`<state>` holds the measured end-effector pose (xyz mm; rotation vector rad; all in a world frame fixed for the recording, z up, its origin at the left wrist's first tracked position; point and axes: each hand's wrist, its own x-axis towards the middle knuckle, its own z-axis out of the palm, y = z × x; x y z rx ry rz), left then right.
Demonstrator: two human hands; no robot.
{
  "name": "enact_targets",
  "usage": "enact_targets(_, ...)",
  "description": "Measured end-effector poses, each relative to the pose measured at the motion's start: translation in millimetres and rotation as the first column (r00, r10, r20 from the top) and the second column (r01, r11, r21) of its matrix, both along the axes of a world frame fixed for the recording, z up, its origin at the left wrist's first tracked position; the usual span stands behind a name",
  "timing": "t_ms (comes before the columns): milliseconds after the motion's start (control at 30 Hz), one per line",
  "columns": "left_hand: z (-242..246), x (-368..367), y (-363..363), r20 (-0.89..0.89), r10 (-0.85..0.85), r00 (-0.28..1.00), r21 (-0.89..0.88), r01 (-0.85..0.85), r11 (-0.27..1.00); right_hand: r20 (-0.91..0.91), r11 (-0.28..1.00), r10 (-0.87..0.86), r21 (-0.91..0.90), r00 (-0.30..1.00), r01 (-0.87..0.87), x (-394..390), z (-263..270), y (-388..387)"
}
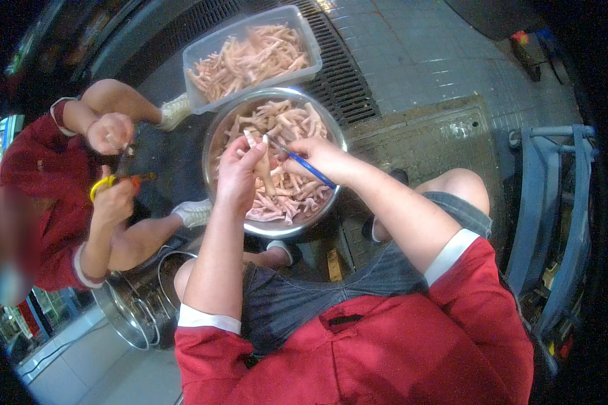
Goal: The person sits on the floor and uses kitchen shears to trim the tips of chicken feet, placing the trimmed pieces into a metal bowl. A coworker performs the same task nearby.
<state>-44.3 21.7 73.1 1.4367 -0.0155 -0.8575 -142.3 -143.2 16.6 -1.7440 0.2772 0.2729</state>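
Observation:
My left hand [239, 174] grips a pale chicken foot [263, 172] over a round metal basin [278, 232], its toes pointing up and away from me. In my right hand [316, 159] is a pair of scissors with blue handles [311, 169]; the blades reach toward the toes of the held foot. Whether the blades touch it I cannot tell. Many chicken feet [283, 195] lie heaped in the basin beneath both hands.
A translucent plastic tub [256, 88] of chicken feet stands against the basin's far side, by a floor drain grate [342, 91]. At left a co-worker [55, 157] sits holding yellow-handled scissors [101, 187]. Metal pots [131, 314] stand lower left, a blue metal frame [532, 212] at right.

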Motion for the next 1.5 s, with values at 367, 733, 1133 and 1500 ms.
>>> enact_targets(367,-3,2,1,0.026,-0.01,1.0,0.015,0.01,1.0,-0.052,0.999,0.029,-0.028,0.998,-0.03,-3,18,-2)
enact_targets(733,-10,3,7,0.063,-0.05,0.997,0.148,0.041,0.988,-0.102,0.97,0.056,-0.229,0.993,-0.078,-4,34,-3)
enact_targets(1133,-43,0,14,0.002,-0.036,0.999,0.253,0.034,0.967,-0.101,0.954,-0.2,-0.246,0.975,0.17,1,41,-8)
enact_targets(1500,2,99,-47,0.405,0.266,0.875,0.016,-0.298,0.954,-0.073,0.847,-0.493,0.189,0.867,0.498,1,64,-29)
